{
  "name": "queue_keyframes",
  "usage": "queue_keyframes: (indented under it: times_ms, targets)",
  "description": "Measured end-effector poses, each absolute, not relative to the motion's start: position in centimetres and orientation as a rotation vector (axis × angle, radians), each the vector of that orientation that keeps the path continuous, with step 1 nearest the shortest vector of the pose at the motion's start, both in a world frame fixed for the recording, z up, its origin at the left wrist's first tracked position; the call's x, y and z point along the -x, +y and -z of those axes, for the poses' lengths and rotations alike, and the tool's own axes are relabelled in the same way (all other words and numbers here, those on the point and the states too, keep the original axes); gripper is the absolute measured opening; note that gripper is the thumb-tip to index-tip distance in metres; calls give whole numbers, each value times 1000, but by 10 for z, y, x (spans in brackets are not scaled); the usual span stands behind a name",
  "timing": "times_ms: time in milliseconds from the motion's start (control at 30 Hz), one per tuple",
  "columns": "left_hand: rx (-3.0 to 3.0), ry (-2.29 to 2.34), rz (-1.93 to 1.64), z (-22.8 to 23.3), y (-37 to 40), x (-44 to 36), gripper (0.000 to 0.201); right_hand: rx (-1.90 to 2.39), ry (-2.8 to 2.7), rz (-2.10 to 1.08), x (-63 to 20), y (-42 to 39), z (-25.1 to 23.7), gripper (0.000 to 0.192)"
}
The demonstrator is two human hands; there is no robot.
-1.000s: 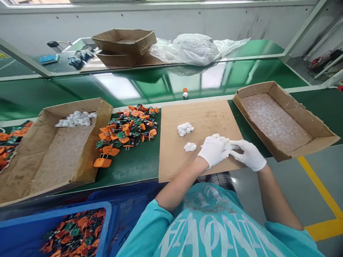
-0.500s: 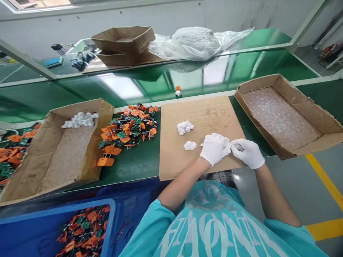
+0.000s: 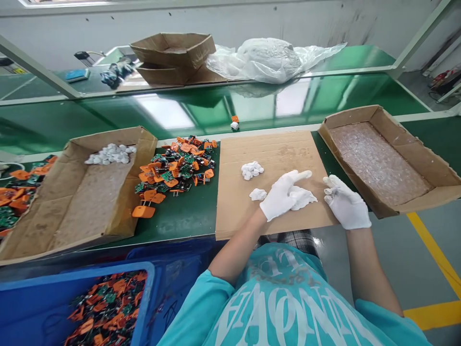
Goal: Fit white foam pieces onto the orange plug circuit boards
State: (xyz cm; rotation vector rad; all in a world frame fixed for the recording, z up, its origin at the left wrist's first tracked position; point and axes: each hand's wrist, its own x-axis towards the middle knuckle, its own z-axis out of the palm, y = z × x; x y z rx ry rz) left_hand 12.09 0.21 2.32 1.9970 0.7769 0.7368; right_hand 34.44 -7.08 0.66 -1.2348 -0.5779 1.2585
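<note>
My left hand [image 3: 283, 196], in a white glove, is over the cardboard sheet [image 3: 230, 216], one finger stretched to the right. A soft white putty-like lump [image 3: 304, 198] shows against its palm side, held by the bent fingers. To the right, my gloved right hand [image 3: 346, 204] is apart from the lump, its fingers bent and slightly parted, with nothing visible in them. Left of my hands on the sheet lie a cluster of small white pieces [image 3: 252, 169] and a separate white piece [image 3: 258, 194].
Circuit boards with orange parts [image 3: 176, 166] are heaped left of the sheet. An open cardboard box [image 3: 86, 206] holds white pieces; another box [image 3: 382, 163] stands right. A blue bin [image 3: 149, 293] holds more boards. A plastic-wrapped white mass [image 3: 270, 60] lies on the shelf.
My hands have come apart: the right moved right, and the left moved slightly left with a finger extended. The white lump by my left hand now shows.
</note>
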Motion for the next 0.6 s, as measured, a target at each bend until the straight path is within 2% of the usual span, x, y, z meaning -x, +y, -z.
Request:
queue_keyframes:
  times_ms: [100,233,367,500,600]
  targets:
    - [-1764,863,-889,-36,-6,-96,42,1257,-639,-1225,-343,-68,-6,32]
    - [-1627,1122,-1078,-28,-11,-45,36,1232,-634,-1006,-337,-67,0,19]
    - [-1761,1507,-1267,-5,-8,21,32,1160,-629,-902,-332,-63,2,29]
    - [-2045,1842,-1253,8,1,75,33,1267,-677,-845,-330,-51,0,30]
    - [-2243,1955,-1122,6,15,95,36,1277,-699,-852,-326,-42,-1,49]
